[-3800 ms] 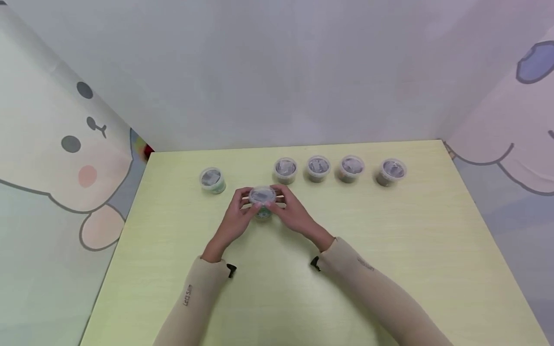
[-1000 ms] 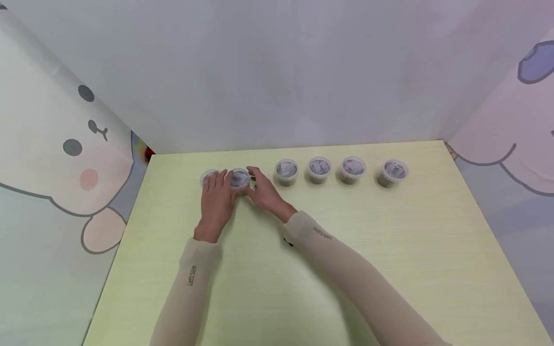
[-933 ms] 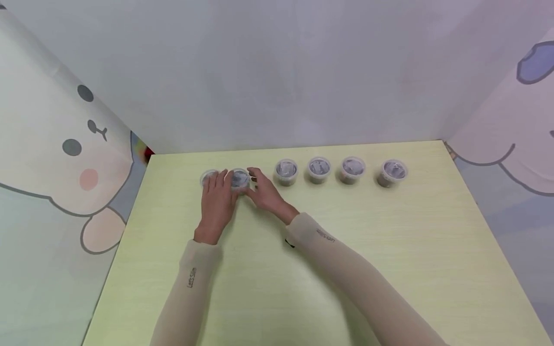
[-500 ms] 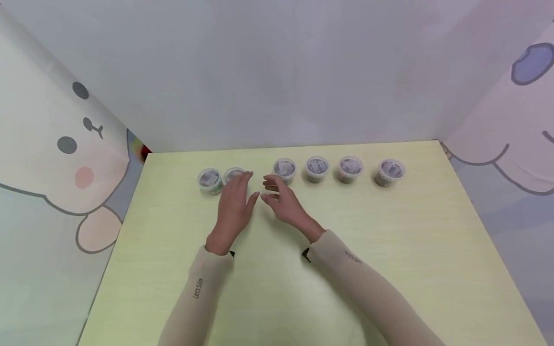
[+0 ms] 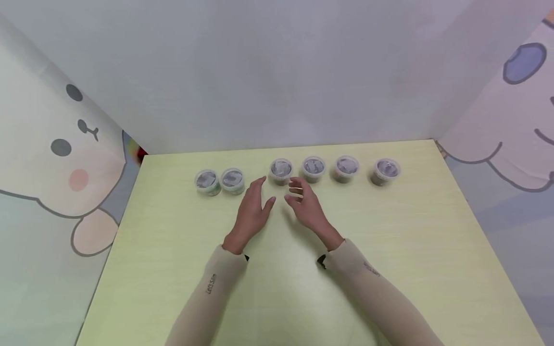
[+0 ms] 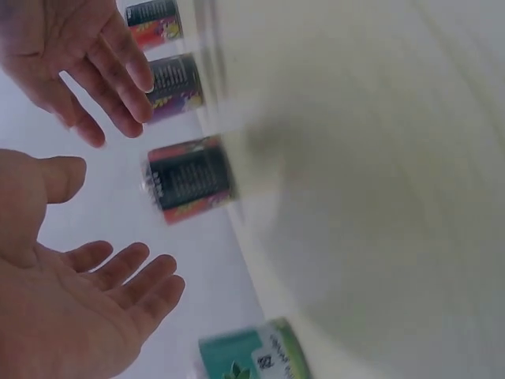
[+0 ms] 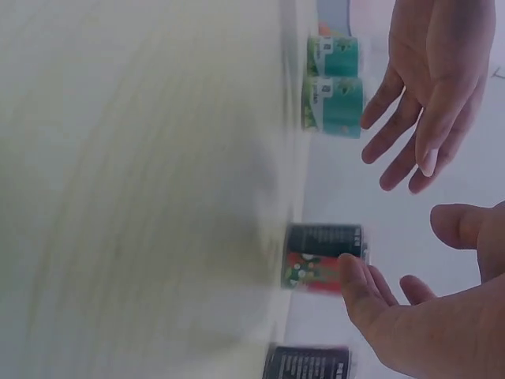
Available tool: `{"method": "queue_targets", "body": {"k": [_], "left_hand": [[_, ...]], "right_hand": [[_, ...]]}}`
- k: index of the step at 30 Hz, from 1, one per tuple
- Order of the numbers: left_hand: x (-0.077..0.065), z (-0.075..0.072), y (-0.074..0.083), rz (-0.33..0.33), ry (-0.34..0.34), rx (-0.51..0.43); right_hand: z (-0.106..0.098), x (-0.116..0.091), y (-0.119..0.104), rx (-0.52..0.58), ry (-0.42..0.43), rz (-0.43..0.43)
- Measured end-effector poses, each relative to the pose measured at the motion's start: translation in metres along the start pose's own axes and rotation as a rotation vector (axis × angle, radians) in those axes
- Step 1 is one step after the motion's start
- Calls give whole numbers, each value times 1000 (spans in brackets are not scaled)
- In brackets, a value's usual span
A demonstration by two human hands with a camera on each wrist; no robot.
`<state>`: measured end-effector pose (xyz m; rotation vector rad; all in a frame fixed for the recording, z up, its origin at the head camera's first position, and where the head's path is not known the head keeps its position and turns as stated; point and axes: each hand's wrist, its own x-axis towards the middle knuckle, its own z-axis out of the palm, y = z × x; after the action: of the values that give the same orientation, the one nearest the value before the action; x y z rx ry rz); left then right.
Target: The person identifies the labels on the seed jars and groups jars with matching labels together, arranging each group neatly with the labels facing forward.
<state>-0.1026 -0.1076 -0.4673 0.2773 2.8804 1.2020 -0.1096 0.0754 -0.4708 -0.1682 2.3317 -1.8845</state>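
My left hand (image 5: 252,211) is held over the table with fingers extended and thumb apart, holding nothing. Facing it, my right hand (image 5: 308,206) has loosely bent fingers and nothing in its grasp. Just beyond the gap between them stands a small lidded tub (image 5: 281,170); the left wrist view shows its black and red label (image 6: 192,180). To the left, two teal-labelled tubs (image 5: 207,181) (image 7: 335,106) stand upright side by side, the inner one (image 5: 232,180) nearer my left hand. A dark tub (image 5: 313,169) is behind my right fingertips.
Further right along the row stand a third dark tub (image 5: 346,168) and, set wider apart, another dark tub (image 5: 385,171). The pale yellow table (image 5: 285,288) ends at a white back wall (image 5: 285,72). Cartoon-printed curtains (image 5: 39,202) hang at the sides.
Both hands carried a teal tub left, set it beside the other teal tub and let go. They have since drawn back and moved right, toward the first dark tub.
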Motion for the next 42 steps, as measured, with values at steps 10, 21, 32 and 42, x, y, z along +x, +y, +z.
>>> {"method": "queue_targets", "body": {"k": [10,21,32,42], "left_hand": [[14,16,3,-111,-41,-205],[35,33,6,-237,-49,-464],[47,36,6,-281,-11,-567],[30,33,12,-158,163,-584]], "right_hand": [[-4,7,8,-51,16,49],[5,27,13,-104,-42,106],[8,37,13,-105,-29,68],[11,25,8,-113,46,28]]}}
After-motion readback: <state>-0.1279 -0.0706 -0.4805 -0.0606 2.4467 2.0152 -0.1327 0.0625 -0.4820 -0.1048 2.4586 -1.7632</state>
